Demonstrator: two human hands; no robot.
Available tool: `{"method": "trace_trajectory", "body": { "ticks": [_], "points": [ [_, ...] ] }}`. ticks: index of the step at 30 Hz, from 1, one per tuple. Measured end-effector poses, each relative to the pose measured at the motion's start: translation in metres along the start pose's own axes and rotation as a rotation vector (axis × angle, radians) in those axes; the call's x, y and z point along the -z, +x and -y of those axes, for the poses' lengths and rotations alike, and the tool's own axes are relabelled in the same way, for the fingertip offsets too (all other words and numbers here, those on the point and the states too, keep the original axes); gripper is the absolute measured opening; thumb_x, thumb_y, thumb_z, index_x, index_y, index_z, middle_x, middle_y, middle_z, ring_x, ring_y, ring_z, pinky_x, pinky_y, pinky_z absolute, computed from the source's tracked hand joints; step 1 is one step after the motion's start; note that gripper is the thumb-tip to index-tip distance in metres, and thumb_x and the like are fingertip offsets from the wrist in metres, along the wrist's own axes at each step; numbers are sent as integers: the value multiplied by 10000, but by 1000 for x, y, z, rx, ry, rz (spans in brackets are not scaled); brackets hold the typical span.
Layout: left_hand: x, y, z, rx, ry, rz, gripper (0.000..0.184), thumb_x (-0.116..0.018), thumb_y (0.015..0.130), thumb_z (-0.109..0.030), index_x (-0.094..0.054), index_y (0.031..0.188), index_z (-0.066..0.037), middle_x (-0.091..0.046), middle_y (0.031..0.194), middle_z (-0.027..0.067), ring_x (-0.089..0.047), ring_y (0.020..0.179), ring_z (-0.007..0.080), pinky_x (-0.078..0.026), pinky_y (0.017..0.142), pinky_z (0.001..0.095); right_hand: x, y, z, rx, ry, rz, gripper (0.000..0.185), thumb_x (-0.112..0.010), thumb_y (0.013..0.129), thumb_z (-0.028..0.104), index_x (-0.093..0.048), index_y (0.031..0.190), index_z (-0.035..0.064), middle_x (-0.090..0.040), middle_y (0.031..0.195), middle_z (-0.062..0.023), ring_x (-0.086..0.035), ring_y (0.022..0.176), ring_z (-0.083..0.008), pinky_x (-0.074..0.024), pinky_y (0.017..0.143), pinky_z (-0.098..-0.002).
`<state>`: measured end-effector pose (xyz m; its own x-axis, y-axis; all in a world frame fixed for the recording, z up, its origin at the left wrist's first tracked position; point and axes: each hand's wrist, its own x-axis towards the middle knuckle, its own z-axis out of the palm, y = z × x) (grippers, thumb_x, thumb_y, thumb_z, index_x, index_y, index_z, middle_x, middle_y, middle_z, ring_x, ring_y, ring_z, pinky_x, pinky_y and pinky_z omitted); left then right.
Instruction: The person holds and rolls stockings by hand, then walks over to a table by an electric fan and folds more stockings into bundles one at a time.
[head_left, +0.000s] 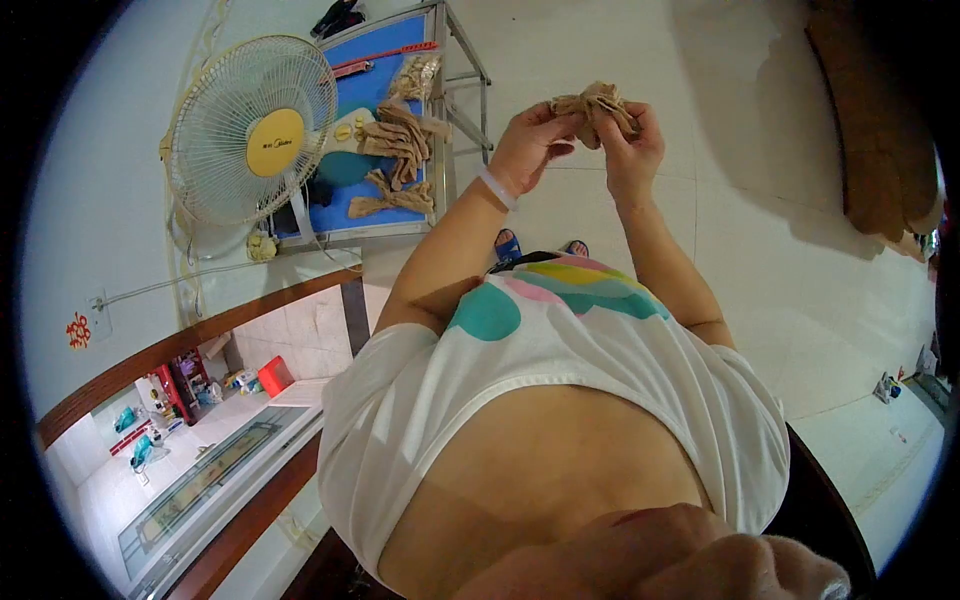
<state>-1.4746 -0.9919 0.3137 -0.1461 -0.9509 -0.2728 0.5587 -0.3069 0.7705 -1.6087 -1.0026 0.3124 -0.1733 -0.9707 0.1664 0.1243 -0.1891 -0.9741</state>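
Note:
Both hands are raised in front of my chest, holding a tan fabric bow (597,99) between them. My left hand (535,145) pinches the bow's left side with thumb and fingers. Around its right side, near the centre, my right hand (630,150) has its fingers closed. Loops of cloth stick up above the fingertips; the parts under the fingers are hidden. To the left, more tan fabric bows (400,140) lie piled on a blue-topped table (330,215). One separate tan bow (385,195) is near the table's front edge.
A white-and-yellow fan (275,140) stands on the table beside the pile. Behind lie a clear bag of small tan pieces (415,77) and a long red tool (385,58). The table's metal legs (468,75) are left of my hands. A brown piece of furniture (870,140) stands right.

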Motion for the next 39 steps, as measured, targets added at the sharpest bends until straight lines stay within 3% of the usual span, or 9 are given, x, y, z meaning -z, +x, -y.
{"method": "trace_trajectory", "body": {
  "ticks": [3,7,10,15,21,25,34,37,39],
  "points": [
    [-3,5,5,-243,261,-136,133,-578,782,-58,-505,879,-4,-567,763,57,-569,739,119,-481,622,253,0,6,-18,84,22,13,169,-655,718,64,-544,830,3,-578,750,-59,-533,649,-92,-442,586,-223],
    [-14,6,10,-371,524,-296,169,-597,761,-68,-486,866,3,-565,803,64,-556,778,116,-490,638,261,-4,2,-7,324,-398,89,186,-638,694,24,-521,838,10,-545,843,-107,-561,708,-184,-465,610,-268],
    [-23,-3,7,-229,-40,-161,222,-597,772,-71,-481,949,-4,-569,889,83,-555,822,144,-470,740,275,-5,3,-6,418,-482,141,205,-623,684,3,-512,856,12,-527,896,-130,-563,750,-230,-476,621,-295],
    [-18,-8,8,-364,309,-190,247,-605,782,-98,-498,980,4,-567,910,79,-557,824,145,-469,744,270,-4,-3,7,400,-413,272,217,-611,706,0,-513,900,4,-539,972,-119,-567,792,-219,-483,687,-303],
    [-2,-9,-9,-276,247,-58,225,-590,793,-80,-517,978,26,-572,918,77,-560,838,144,-469,764,274,20,15,-6,-522,690,362,217,-541,827,188,-534,973,28,-563,982,-83,-562,858,-173,-447,803,-297],
    [0,-12,-15,-243,358,56,199,-591,783,-78,-529,940,27,-582,846,75,-564,785,131,-474,731,271,15,13,11,-513,306,385,264,-533,839,196,-536,1010,-4,-582,927,-77,-571,853,-165,-461,789,-298],
    [4,-18,-27,-100,-184,57,111,-568,803,-69,-510,890,-34,-574,872,74,-577,784,172,-496,667,288,30,26,2,-554,325,451,257,-522,840,129,-531,1041,-30,-579,961,-104,-571,883,-187,-491,776,-332],
    [5,-16,-26,-105,-127,53,125,-556,809,-75,-499,909,-28,-564,871,67,-569,777,157,-498,655,286,27,25,21,-731,611,452,242,-530,834,119,-536,1032,-19,-582,948,-99,-576,873,-190,-501,761,-336],
    [6,-17,-26,-102,-15,54,146,-541,824,-87,-506,957,-39,-559,918,52,-565,828,150,-492,703,287,19,20,22,-737,413,445,218,-537,832,124,-540,1009,-4,-579,928,-89,-575,843,-175,-504,719,-316]
  ]
}}
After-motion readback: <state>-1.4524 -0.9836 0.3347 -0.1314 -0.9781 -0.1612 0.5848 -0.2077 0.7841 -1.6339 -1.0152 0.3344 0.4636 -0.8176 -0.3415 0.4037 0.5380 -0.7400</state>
